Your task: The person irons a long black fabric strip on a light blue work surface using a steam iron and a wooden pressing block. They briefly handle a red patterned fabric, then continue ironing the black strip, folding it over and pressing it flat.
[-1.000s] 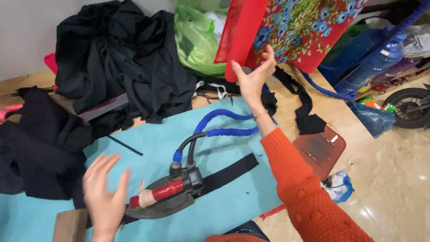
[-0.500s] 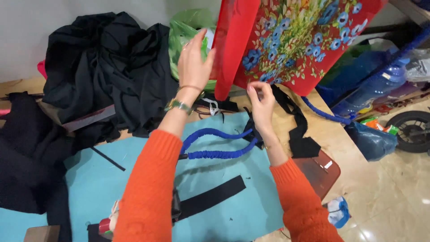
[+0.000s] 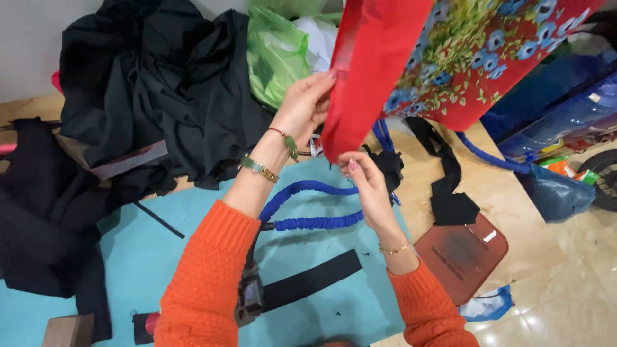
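My left hand (image 3: pixel 306 101) pinches the left edge of a red fabric bag with a blue and green flower print (image 3: pixel 443 58), held up over the table. My right hand (image 3: pixel 366 177) grips the lower corner of the same red edge. Both arms wear orange knit sleeves; the left wrist carries a bracelet and a watch. Below my arms, an iron (image 3: pixel 247 297) lies on the teal pad (image 3: pixel 167 257), its blue cloth-covered cord (image 3: pixel 308 222) looping beneath my hands. A black fabric strip (image 3: pixel 315 279) lies beside the iron.
A heap of black cloth (image 3: pixel 148 96) covers the back left. A green plastic bag (image 3: pixel 276 54) sits behind my left hand. Black strips (image 3: pixel 450 186) lie at the table's right edge. A reddish stool seat (image 3: pixel 463 254) and blue bags (image 3: pixel 559 128) stand on the floor.
My left hand rose from beside the iron to the bag's red edge. My right hand shifted down to the lower corner, and the bag now hangs closer in view.
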